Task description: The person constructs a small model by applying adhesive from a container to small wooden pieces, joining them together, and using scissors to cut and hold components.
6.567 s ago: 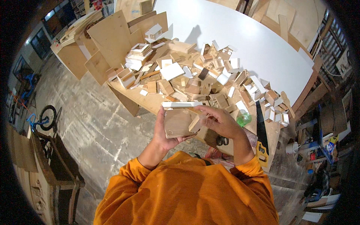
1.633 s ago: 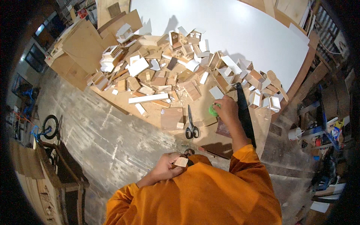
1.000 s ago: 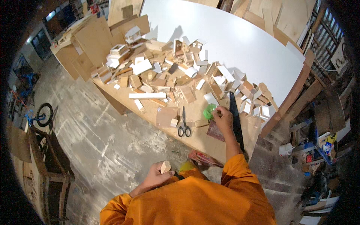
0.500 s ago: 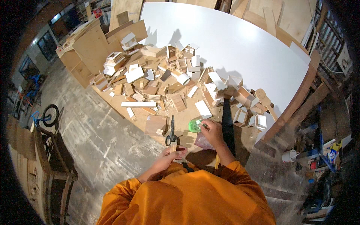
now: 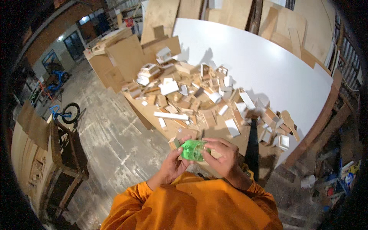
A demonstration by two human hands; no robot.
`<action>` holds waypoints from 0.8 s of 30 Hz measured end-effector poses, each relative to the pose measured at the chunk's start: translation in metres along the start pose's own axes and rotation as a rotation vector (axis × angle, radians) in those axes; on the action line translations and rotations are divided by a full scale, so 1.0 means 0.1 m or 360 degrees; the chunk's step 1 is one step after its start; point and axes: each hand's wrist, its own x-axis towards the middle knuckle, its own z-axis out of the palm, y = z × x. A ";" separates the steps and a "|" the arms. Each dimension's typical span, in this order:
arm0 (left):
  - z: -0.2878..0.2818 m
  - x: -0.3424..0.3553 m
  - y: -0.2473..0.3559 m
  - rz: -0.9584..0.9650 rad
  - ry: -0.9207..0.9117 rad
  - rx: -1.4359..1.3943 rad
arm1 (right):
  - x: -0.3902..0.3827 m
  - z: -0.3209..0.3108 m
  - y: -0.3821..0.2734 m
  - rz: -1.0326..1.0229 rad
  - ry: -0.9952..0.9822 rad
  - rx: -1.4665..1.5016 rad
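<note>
Green see-thru container [image 5: 191, 150], 1 pc., squat, held near side of desk [image 5: 147, 111], just in front of person's torso, between both hands. L hand [image 5: 172, 164]: grip closed round container's left end, thumb on near side, fingertips on far side; small pale wood block [image 5: 173, 144] also at this hand, by the fingers, how held unclear. R hand [image 5: 227, 159]: grip narrow, fingers bent in at container's right end, touching it; whether tips pinch anything inside can't be told. Contents: pale bits approx., too blurred to ID. Flat brown pc. [image 5: 183, 133], beyond L hand, partly covered by it. Dark narrow item [image 5: 203, 134] just beyond container, mostly hidden, kind n/a. Saw [image 5: 252, 151], right of R hand: dark blade shows, near end cut off by R arm/sleeve. White strip [image 5: 171, 115], on desk, left & farther off. Wood offcuts [image 5: 185, 103], qty. uncounted, white & bare, heaped across far part of desk; many overlap, lower pcs. hidden. Round-headed wood paddle [image 5: 288, 122], far right, on heap's edge. Forearms mostly under orange sleeves [image 5: 134, 199]; pic. corners black, right-hand clutter dim, hard to make out.
</note>
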 end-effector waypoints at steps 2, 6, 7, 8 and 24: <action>-0.10 -0.08 0.14 0.0134 -0.0016 -0.0190 | 0.11 0.11 -0.20 -0.0087 -0.0052 0.0028; -0.15 -0.20 0.55 0.0236 -0.0167 -0.0461 | 0.42 0.23 -0.54 -0.0535 -0.0014 -0.0140; -0.21 -0.23 0.64 0.0246 -0.0261 -0.0544 | 0.48 0.30 -0.56 -0.0636 0.0042 -0.0058; -0.24 -0.26 0.70 0.0289 -0.0207 -0.0514 | 0.53 0.36 -0.60 -0.0622 0.0015 0.0009; -0.45 -0.65 1.31 0.0845 -0.0002 -0.0108 | 1.06 1.16 -0.88 -0.1152 -0.0424 -0.0148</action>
